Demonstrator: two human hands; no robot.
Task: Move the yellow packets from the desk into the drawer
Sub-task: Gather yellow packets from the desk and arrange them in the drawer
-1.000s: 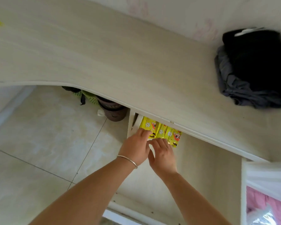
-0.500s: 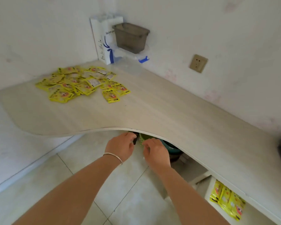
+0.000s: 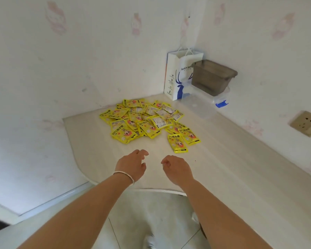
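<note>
Where they overlap, yellow packets (image 3: 147, 121) show cartoon faces, seemingly.

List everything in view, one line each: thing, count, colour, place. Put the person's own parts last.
yellow packets: a heap, too many overlap to count, yellow, far corner of the desk
desk: one, pale wood
paper bag: one, white with blue print, upright in the corner
plastic box: one, smoky grey, right of the bag
wall socket: one, beige, right wall
bracelet: one, silver, left wrist
left hand: empty, fingers loosely curled, short of the heap
right hand: empty, fingers loosely curled, beside the left
</note>
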